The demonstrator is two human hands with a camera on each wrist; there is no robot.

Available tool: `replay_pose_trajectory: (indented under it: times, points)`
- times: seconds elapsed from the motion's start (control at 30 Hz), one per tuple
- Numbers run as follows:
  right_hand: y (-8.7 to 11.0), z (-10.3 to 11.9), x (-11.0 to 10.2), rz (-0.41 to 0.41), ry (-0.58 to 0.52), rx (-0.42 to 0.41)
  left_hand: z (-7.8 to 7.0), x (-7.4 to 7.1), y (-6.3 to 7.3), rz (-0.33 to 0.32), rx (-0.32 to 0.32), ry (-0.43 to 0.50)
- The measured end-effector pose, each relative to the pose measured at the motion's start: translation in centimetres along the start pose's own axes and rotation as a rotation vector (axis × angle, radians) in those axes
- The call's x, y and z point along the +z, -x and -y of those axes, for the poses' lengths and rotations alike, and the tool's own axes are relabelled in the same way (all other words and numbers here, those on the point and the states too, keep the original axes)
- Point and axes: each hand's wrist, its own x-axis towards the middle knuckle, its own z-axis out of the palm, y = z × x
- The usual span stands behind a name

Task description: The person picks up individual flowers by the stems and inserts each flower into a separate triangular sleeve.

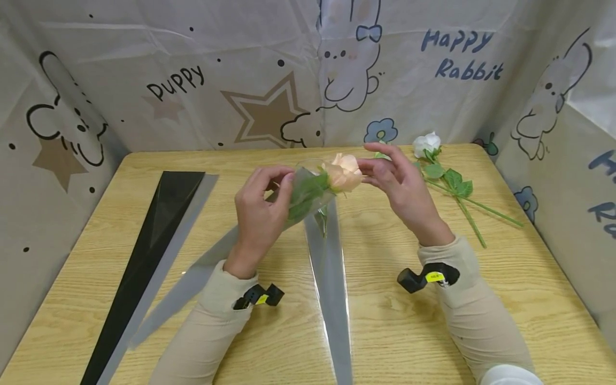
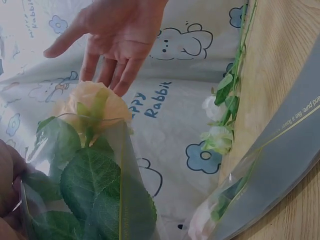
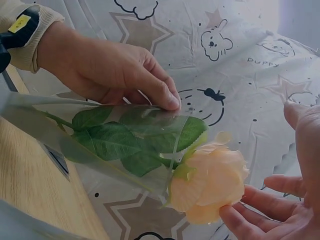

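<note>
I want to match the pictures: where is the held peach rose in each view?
Head: peach rose slightly above and right of centre.
Left wrist: peach rose left of centre.
Right wrist: peach rose in lower half, right of centre.
Shared landmark: right hand beside it.

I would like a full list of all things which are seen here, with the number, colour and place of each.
Peach rose: 1, peach, in held wrap, blossom outside
Held wrap: 1, clear and grey, above table
Middle wrap: 1, clear and grey, mid-table
Pink rose: 1, pale pink, in middle wrap
Black wrap: 1, black, table's left
Grey strip: 1, grey, along black wrap's right edge
White roses: 2, whitish, table's far right
Table: 1, light wood, below
Cloth: pieces unclear, whitish, printed, behind and beside table
Wrist cameras: 2, black, on wrists
Sleeves: 2, beige, on forearms
Left hand: 1, bare, pinching held wrap
Right hand: 1, bare, touching peach rose
</note>
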Motion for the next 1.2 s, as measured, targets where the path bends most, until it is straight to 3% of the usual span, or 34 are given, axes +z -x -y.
replay_pose_trajectory:
  times: [0.3,0.53,0.87,1.2]
  points:
    - [0.5,0.6,0.8,-0.014,0.083,-0.087,-0.1,0.2,0.1,-0.010,0.004,-0.026]
    - [1.0,1.0,1.7,0.006,0.163,-0.085,-0.2,0.2,0.1,-0.009,0.012,-0.039]
    - [1.5,1.6,2.3,0.002,0.145,-0.144,-0.5,0.3,0.3,0.011,0.054,-0.065]
    - [1.8,1.7,2.4,0.002,0.135,-0.175,-0.5,0.3,0.2,0.002,0.058,-0.080]
